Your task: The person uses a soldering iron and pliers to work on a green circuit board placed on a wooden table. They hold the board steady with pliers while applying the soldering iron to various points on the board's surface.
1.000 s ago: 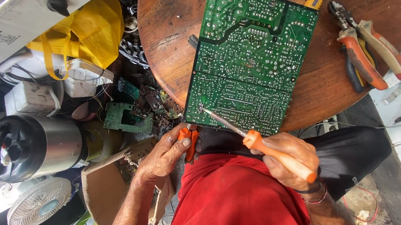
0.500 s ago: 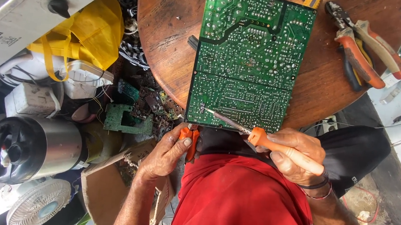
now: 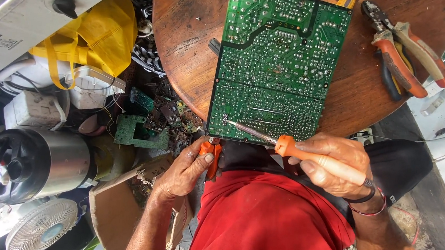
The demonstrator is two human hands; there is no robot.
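- The right hand point(image 3: 334, 164) is wrapped tight around the orange handle of a soldering iron point(image 3: 294, 145). Its thin metal tip touches the near edge of the green circuit board point(image 3: 279, 66).
- The left hand point(image 3: 185, 169) is closed on a small orange-handled tool point(image 3: 211, 153), just under the board's near corner.
- The board lies flat on the round wooden surface point(image 3: 187, 34), its near edge sticking out over the rim. It looks thin, stiff and light, and easy to crack. It is best held by its edges, not by the little shiny dots.
- The iron's tip is likely hot, so hold only the handle.
- Orange pliers point(image 3: 405, 54) lie beside the board.
- A cardboard box point(image 3: 117, 206) sits open on the floor; I cannot tell what is inside.
- A yellow bag point(image 3: 93, 32) bulges, its contents hidden.
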